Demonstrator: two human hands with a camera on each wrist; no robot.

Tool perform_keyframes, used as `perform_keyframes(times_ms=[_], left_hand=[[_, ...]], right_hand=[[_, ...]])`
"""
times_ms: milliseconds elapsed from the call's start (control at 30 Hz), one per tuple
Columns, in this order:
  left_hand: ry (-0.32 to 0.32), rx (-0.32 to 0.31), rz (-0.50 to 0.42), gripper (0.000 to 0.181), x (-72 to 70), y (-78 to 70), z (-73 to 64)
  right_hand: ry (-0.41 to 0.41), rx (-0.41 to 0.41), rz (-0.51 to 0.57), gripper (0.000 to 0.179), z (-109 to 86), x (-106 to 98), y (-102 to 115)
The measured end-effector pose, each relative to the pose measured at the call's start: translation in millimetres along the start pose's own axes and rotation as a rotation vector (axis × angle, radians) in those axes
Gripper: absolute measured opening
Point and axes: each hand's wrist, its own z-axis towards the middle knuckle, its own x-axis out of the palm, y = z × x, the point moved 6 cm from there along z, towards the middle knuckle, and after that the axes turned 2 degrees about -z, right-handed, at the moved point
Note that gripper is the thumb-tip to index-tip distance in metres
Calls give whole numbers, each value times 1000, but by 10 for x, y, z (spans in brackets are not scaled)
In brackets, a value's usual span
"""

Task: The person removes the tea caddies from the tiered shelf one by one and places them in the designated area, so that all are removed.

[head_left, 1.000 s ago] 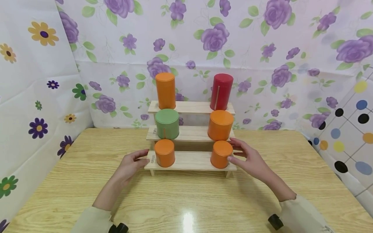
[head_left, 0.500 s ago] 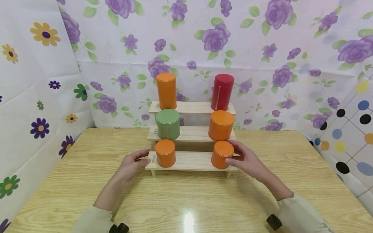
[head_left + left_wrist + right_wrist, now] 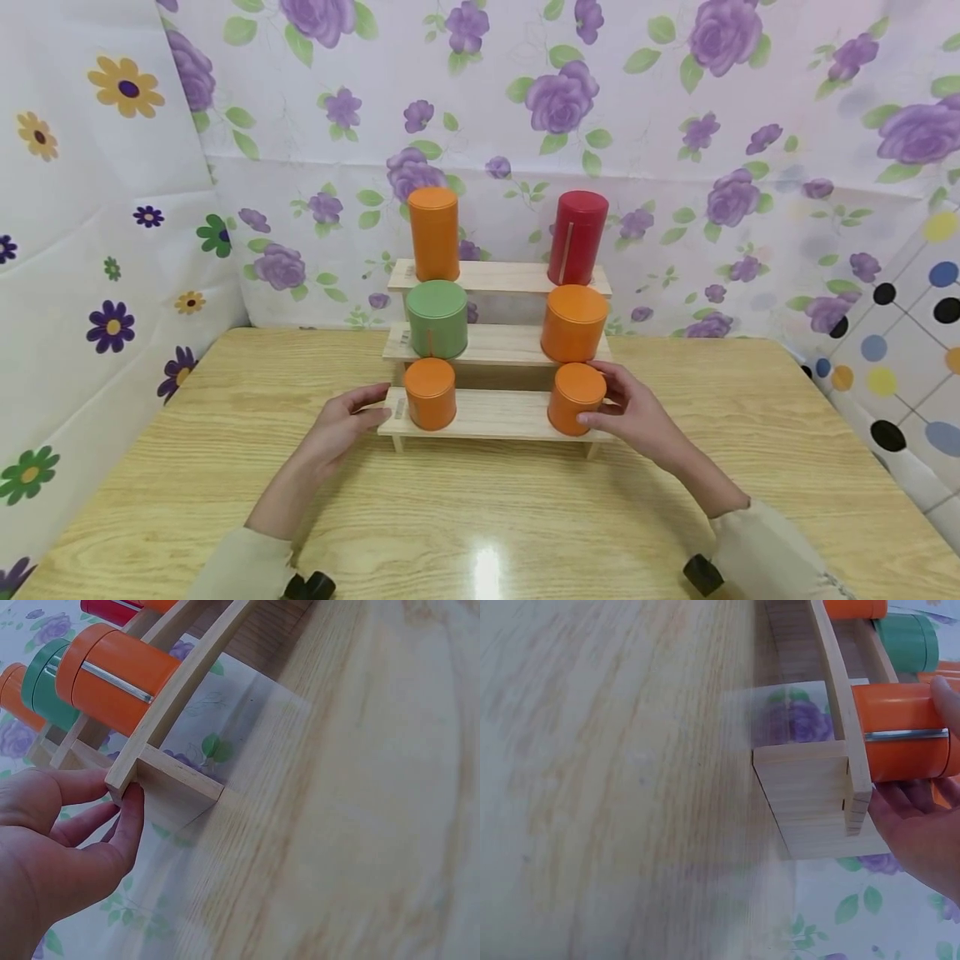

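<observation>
A three-step wooden shelf (image 3: 498,414) stands on the table, bearing tins with lids. My left hand (image 3: 346,427) pinches the left end of its lowest board, thumb and fingers on either side of the corner in the left wrist view. With its thumb in front and fingers behind, my right hand (image 3: 637,415) grips the small orange tin (image 3: 572,398) at the right of that board. In the right wrist view this orange tin (image 3: 900,705) sits against the board; part of it is hidden by the hand. Another small orange tin (image 3: 431,395) stands at the left of the board.
The middle step holds a green tin (image 3: 438,322) at left and a wide orange tin (image 3: 574,325) at right. On top stand a tall orange tin (image 3: 435,235) and a tall red tin (image 3: 577,239). Flowered cloth (image 3: 495,108) hangs behind the wooden table (image 3: 420,517).
My right hand has moved in from the right and closed its thumb and fingers round the small orange tin. The left hand has kept its hold; the head view has shifted slightly.
</observation>
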Motion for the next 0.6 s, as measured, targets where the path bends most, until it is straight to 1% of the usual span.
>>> perform_keyframes(times_ms=[200,433,600], left_hand=[[-5,-4,-6,52,1,7,8],[-6,-6,-15,52,5,0,6],[-18,-12,-28,51,-1,10,10]], right_hand=[[-10,4,-1,71,-1,2,8],[-13,0,-34,69,-2,-4,8],[-10,4,-45,68,-3,-2,6]])
